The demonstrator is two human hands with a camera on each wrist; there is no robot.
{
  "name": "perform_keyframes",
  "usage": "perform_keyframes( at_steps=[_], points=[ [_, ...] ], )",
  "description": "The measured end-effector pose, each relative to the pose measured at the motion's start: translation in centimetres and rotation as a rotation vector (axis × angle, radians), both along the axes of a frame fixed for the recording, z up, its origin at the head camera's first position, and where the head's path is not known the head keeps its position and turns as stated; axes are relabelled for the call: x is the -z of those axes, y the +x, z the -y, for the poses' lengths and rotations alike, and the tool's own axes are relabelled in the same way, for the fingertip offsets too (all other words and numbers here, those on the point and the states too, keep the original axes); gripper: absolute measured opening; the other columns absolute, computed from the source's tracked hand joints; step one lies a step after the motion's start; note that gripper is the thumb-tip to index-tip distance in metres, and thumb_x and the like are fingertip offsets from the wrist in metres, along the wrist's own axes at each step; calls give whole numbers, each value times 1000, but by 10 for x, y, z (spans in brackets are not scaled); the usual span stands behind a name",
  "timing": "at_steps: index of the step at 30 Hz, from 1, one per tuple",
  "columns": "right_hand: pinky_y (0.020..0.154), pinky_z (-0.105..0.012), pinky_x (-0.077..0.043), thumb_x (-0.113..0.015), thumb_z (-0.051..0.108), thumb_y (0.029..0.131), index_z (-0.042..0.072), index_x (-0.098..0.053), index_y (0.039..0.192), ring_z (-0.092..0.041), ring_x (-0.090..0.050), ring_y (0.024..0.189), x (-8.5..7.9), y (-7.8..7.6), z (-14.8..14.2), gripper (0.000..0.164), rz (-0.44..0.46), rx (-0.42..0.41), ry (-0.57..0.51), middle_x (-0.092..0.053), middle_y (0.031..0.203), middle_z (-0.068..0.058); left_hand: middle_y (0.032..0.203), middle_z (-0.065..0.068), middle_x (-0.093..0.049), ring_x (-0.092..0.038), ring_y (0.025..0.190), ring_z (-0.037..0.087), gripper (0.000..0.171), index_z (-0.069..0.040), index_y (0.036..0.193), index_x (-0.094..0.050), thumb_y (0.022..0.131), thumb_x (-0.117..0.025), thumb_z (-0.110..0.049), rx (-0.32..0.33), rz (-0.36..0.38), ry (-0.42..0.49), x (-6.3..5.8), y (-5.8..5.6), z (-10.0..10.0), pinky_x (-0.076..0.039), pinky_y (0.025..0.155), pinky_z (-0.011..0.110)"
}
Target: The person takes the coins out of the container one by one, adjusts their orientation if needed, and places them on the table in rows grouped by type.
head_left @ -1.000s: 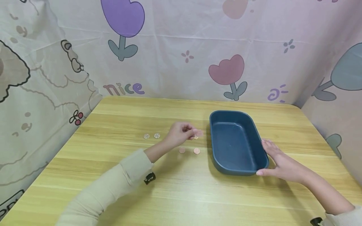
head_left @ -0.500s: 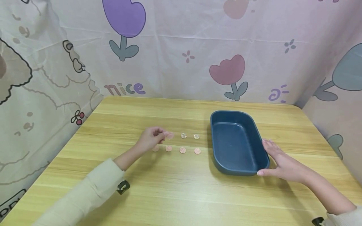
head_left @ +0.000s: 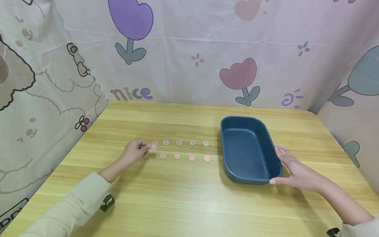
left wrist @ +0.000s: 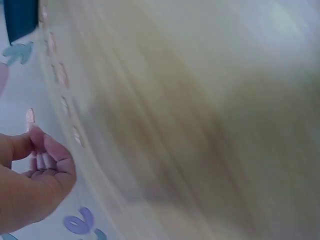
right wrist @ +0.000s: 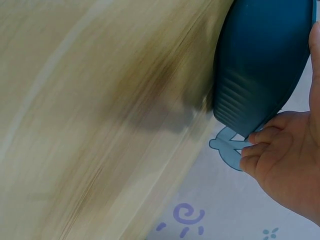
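Note:
My left hand (head_left: pixel 134 151) pinches a copper-coloured coin (head_left: pixel 152 148) between thumb and fingertips, close to the left end of two rows of coins. The left wrist view shows this coin (left wrist: pixel 30 116) upright, sticking out past the fingertips. Silvery-gold coins make up the far row, and its leftmost coin (head_left: pixel 155 142) is partly overlapped by the held one. In the near row lie several copper-coloured coins, such as this coin (head_left: pixel 191 157). My right hand (head_left: pixel 299 171) rests against a dark blue bin (head_left: pixel 241 179), thumb at its near right corner and fingers along the right wall.
The bin stands just right of the rows, with its inside visible and no coins on its floor. Everything lies on a wood-grain table (head_left: pixel 177 204). A patterned cloth (head_left: pixel 183 75) hangs behind the table's far edge and along both sides.
My left hand has moved left along the rows, from beside the bin to their left end, still pinching the coin. Coins it covered now show. The right hand and bin have stayed put.

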State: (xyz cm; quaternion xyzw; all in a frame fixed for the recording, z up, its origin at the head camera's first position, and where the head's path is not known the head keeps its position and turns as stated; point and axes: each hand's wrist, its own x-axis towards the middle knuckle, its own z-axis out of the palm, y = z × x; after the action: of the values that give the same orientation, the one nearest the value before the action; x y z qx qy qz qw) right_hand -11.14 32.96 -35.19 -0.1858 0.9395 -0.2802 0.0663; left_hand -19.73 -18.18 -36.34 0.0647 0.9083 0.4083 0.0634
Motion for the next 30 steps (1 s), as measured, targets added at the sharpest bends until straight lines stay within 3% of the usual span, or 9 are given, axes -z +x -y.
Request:
perform_keyframes(
  at_steps=[6,9,11,14,18,24,25,30],
  points=[
    [109,-62,3,-75,35,75,-7,-4,145,-49,4,138,-1,-2,0,108,4,-2,3,-5,149,-34,72,13,-62,-58,60,10,22,10,82,-59,94,-49,-5,76,76,-83,10,0,9,-51,56,18],
    [110,-60,3,-75,34,75,-8,-4,145,-49,4,138,-1,-2,0,108,2,-3,4,-5,149,-34,68,10,-61,-54,57,9,25,7,75,-60,94,-48,-6,81,103,-117,11,-2,8,-47,53,17],
    [112,-54,6,-75,34,75,-8,-4,145,-49,5,139,0,-2,-1,108,-3,-4,6,-5,149,-34,63,5,-58,-48,53,7,29,3,70,-59,94,-48,-8,59,122,-136,10,-3,5,-40,49,14],
    [115,-35,12,-75,34,75,-7,-5,145,-49,4,139,2,-2,-1,107,-17,-8,8,-5,149,-35,52,-1,-50,-36,46,5,37,-5,58,-52,94,-48,-9,38,142,-175,9,-4,2,-29,44,14],
    [112,-23,14,-75,33,76,-8,-5,145,-47,5,139,3,-2,-1,106,-34,-10,10,-6,148,-35,45,-6,-38,-29,42,4,46,-13,50,-40,95,-48,-10,26,155,-233,6,-4,-3,-25,42,14],
    [114,-49,7,-76,33,75,-7,-6,145,-48,5,139,3,-3,-2,107,-29,-3,1,-6,149,-35,43,-7,-34,-28,41,3,47,-14,49,-39,95,-48,-8,28,158,-280,4,-3,-9,-25,41,13],
    [111,-57,5,-76,32,75,-6,-5,145,-48,5,139,2,-3,-2,107,-21,-2,-4,-5,149,-34,44,-7,-34,-28,41,3,46,-13,49,-39,95,-48,-8,23,160,-284,3,-3,-10,-25,41,13],
    [107,-65,2,-76,33,74,-6,-5,146,-50,4,138,1,-3,-3,108,-8,2,-6,-5,149,-34,46,-6,-36,-29,41,3,41,-7,53,-47,94,-49,-7,-3,154,-323,3,-3,-14,-26,41,12]
  ],
)
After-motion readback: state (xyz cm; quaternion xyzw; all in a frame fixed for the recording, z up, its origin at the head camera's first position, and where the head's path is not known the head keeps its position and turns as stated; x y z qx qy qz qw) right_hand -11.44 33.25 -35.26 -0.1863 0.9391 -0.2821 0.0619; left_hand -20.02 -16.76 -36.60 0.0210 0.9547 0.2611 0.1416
